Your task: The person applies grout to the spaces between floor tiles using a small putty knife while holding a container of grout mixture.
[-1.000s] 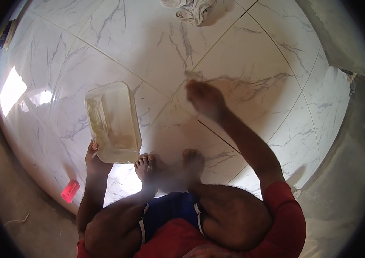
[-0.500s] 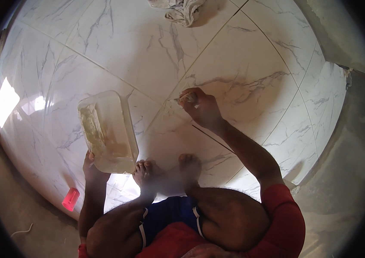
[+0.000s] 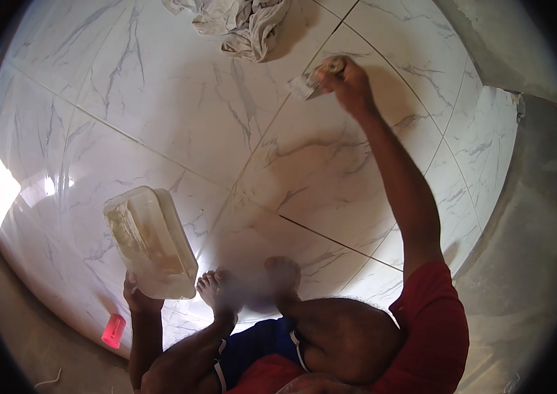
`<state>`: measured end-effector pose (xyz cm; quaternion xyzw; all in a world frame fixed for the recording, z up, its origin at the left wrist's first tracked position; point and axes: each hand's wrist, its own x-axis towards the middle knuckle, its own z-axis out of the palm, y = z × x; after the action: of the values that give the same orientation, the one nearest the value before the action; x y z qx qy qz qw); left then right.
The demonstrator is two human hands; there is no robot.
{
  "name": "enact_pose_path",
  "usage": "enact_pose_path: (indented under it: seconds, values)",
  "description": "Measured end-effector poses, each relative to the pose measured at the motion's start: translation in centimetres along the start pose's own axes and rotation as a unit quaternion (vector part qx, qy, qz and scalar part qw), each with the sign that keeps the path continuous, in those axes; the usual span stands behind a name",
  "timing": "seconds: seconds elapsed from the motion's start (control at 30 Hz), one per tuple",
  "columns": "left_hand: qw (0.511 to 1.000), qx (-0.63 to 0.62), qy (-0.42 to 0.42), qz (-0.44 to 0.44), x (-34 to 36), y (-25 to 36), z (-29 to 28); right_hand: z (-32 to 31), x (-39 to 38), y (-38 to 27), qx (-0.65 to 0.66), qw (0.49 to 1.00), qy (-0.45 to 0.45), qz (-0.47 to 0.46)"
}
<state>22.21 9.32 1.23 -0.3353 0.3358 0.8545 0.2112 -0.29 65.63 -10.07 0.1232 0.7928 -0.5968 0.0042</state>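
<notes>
The floor (image 3: 180,125) is glossy white marble-look tile with thin dark joints, hard and likely slick where it is wet or smeared. A crumpled grey cloth (image 3: 239,23) lies on it at the top, soft and easy to bunch up from any fold.

The tub (image 3: 150,241) is a pale rectangular plastic container with a smear of tan paste inside; it looks light and a little flexible, so the walls would bow if squeezed. The left hand (image 3: 139,295) curls under its near end, fingers closed on the rim, holding it tilted above the floor by the bare feet (image 3: 245,285). Gripping that short end or the base seems safest.

The right hand (image 3: 347,82) is stretched out over a joint, fingers pinched on a small flat tool (image 3: 314,80), probably a scraper, stiff and thin. A small red object (image 3: 113,330) lies lower left.
</notes>
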Motion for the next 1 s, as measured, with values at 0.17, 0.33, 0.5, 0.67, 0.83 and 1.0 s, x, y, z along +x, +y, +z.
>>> enact_pose_path:
  seconds: [0.17,0.33,0.5,0.67,0.83,1.0]
  values:
    - [1.000,0.006,-0.010,0.007,0.0,0.4,0.5,-5.6,7.6,-0.5,-0.020,1.000,0.024,-0.001]
    - [1.000,0.002,-0.002,0.013,-0.2,0.6,0.4,-10.7,13.3,0.3,-0.053,0.997,0.055,-0.028]
    - [1.000,-0.007,-0.013,0.022,-0.7,0.7,0.7,-10.2,12.1,-0.2,-0.039,0.985,0.111,-0.125]
    - [1.000,0.008,-0.008,0.021,-1.0,1.0,0.3,-8.7,9.6,-0.7,-0.338,0.904,0.171,-0.198]
    - [0.999,0.007,-0.016,0.038,-0.6,0.5,-0.1,-6.1,8.6,-0.4,-0.386,0.882,0.192,-0.191]
    - [0.994,0.086,-0.050,0.041,-0.9,1.1,-3.3,-2.3,4.3,0.1,-0.393,0.864,0.161,-0.270]
